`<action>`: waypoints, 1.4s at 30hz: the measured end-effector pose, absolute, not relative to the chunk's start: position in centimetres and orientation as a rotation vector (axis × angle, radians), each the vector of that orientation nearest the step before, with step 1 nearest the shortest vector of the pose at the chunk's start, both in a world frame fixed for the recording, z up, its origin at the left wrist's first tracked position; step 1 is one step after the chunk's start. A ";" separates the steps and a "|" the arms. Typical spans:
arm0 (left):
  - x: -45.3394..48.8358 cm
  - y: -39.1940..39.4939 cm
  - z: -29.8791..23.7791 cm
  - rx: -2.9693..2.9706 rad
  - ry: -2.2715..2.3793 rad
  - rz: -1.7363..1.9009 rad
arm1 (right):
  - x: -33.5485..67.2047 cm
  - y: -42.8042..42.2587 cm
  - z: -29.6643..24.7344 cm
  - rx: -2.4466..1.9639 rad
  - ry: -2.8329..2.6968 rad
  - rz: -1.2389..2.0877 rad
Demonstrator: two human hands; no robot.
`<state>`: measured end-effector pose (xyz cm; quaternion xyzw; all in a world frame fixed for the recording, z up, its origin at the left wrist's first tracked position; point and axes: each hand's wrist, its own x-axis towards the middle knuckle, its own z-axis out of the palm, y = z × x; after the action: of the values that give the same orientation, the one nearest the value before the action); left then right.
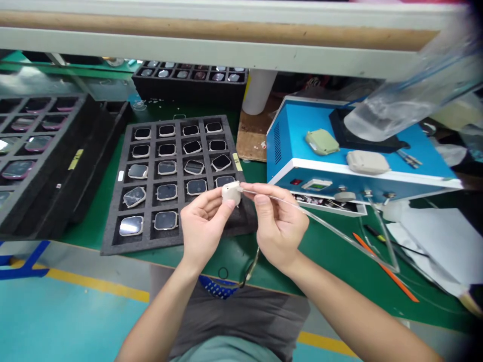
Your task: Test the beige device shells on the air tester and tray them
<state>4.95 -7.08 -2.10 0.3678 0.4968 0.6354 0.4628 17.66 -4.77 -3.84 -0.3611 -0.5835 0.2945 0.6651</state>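
On the green bench [332, 251] lies a black foam tray [113, 236], each visible square compartment holding one glossy square watch case [166, 192]. A blue metal box [290, 136] stands to its right. Over the tray's near right corner, the left hand [202, 223] pinches a small white rounded-square case [231, 193] in its fingers. The right hand [277, 226] fingers pinch a thin clear tube [324, 223] whose tip meets that case.

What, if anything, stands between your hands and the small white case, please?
Nothing visible does. The left hand holds the white case at its fingertips, and the clear tube pinched in the right hand reaches its edge, in front of the foam tray.
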 end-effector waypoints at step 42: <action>4.8 -7.1 -1.9 0.941 1.251 1.546 | 17.6 -4.7 -4.4 -0.793 -1.325 0.748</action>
<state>4.84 -7.06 -1.87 0.3812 0.5067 0.6263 0.4536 17.62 -4.66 -4.42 -0.3495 -0.5842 0.3300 0.6540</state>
